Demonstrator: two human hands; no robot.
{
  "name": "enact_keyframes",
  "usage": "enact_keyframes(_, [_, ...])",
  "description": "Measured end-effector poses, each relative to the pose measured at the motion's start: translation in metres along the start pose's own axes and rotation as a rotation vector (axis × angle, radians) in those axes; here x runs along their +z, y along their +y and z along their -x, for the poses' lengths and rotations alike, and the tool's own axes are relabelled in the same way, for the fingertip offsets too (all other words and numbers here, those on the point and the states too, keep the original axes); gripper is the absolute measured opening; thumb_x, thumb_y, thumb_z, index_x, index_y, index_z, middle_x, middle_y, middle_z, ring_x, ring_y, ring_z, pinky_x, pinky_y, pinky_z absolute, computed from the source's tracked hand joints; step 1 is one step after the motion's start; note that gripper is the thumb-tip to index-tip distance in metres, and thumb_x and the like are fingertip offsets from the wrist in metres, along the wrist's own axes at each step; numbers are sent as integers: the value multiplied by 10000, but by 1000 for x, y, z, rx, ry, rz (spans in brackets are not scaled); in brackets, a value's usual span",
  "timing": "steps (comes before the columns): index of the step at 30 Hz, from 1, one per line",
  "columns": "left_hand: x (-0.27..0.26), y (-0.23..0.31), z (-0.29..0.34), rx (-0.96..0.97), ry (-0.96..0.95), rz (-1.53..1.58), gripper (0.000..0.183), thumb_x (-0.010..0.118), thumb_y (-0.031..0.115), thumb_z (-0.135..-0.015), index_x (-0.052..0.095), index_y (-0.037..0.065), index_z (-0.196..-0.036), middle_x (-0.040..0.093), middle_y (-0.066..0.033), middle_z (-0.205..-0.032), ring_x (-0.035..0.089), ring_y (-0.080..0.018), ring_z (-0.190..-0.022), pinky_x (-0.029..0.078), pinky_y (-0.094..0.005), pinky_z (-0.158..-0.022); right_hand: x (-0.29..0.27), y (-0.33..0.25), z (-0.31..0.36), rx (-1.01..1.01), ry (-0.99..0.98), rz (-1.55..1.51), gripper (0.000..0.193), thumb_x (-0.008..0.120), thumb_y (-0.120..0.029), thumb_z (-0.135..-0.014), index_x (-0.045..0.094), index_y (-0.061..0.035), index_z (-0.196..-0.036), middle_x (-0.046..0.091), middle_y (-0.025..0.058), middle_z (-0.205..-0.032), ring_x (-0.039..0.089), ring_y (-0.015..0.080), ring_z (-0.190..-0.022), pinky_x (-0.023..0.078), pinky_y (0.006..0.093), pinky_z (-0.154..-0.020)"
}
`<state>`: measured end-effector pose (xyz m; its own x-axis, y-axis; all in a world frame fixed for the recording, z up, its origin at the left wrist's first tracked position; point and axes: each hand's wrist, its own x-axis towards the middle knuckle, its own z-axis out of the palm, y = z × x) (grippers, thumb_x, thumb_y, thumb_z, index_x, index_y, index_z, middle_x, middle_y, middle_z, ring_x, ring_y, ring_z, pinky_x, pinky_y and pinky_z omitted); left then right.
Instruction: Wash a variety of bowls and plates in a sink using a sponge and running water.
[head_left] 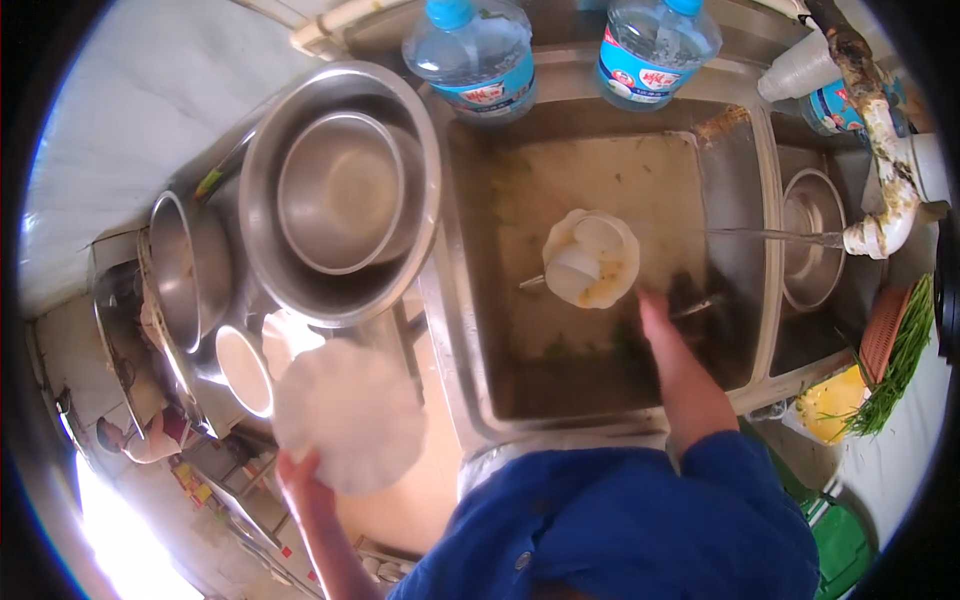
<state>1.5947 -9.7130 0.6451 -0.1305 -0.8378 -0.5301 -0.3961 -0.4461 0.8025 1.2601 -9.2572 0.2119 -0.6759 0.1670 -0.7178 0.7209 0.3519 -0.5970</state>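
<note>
My left hand (303,478) is closed on the rim of a white plate with a scalloped edge (350,415), held out to the left of the sink. My right hand (655,312) reaches down into the murky water of the metal sink (465,330); its fingers are blurred and hard to make out. Just beyond it a scalloped white dish (622,282) with yellowish food residue sits in the water. Two small white cups (572,272) lie in that dish, and a thin handle (531,282) sticks out on its left. A shiny bit of metal (697,306) shows right of my hand.
Nested steel basins (258,225) and a white bowl (244,370) stand on the left. Two large bottles with blue caps (472,60) line the sink's back. At the right, water runs from a white pipe (868,238) near a steel bowl (808,270); green stalks (895,365) lie beyond.
</note>
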Motion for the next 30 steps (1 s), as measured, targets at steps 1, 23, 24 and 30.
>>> enact_keyframes(1, [-5,2,-15,12,-45,53,599,554,-39,-771,446,-52,-1361,554,-197,-1292,576,-324,-1162,485,-435,-998,0,18,-25,-41,55,-12,523,739,-209,-819,590,32,-1259,631,164,-1257,594,277,-1105,454,398,-912])
enact_keyframes(23, [-108,-73,-211,-203,-10,39,442,564,194,-959,489,-48,-1322,576,-201,-1225,618,-343,-1084,572,-478,-809,-36,-87,83,-484,449,705,170,637,-154,-689,589,5,-727,632,239,-717,621,464,-714,495,529,-665])
enact_keyframes(24, [-109,-69,-204,-201,-12,39,442,564,194,-959,489,-48,-1322,576,-201,-1225,618,-343,-1084,572,-478,-809,-45,-101,97,-485,451,703,170,637,-154,-689,589,5,-727,632,239,-717,621,464,-714,495,529,-665])
enact_keyframes(30, [-79,-36,-166,-339,119,-279,341,573,206,-950,553,16,-1233,589,-171,-1092,645,-291,-842,557,-392,-619,-113,-143,145,-542,595,960,152,611,-168,-739,555,-29,-766,619,219,-732,640,431,-765,505,537,-681])
